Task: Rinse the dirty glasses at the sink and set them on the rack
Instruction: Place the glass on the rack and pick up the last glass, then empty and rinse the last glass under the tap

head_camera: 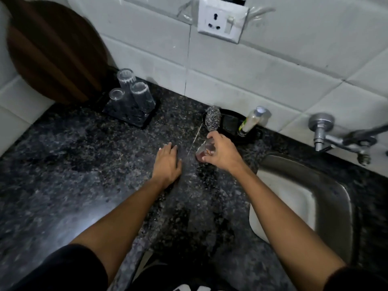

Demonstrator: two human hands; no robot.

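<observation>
While the left hand [168, 162] lies flat and open on the counter [63, 164] at centre frame, the right hand [220, 152] grips a tilted glass [202, 149] just beside it. Three glasses [130, 91] stand upside down on the rack [130, 116], upper left.

Four glasses are in view: three stand upside down on the one black rack [144, 119] left of the sink [327, 185], namely the rear glass [125, 77], the right glass [140, 92] and the front glass [116, 97], and a fourth glass [203, 150] is gripped in the right hand [220, 152], just left of the sink. There are two hands, the left hand [168, 162] lying flat on the single dark speckled worktop [73, 164] farther left of the sink. Behind the sink's left corner sit one black tray [231, 122], one steel scrubber [212, 118] and one small bottle [253, 120]; one tap [323, 131] is behind the sink, one wall socket [221, 22] up to its left, and one round wooden board [52, 55] leans far left of it.
</observation>
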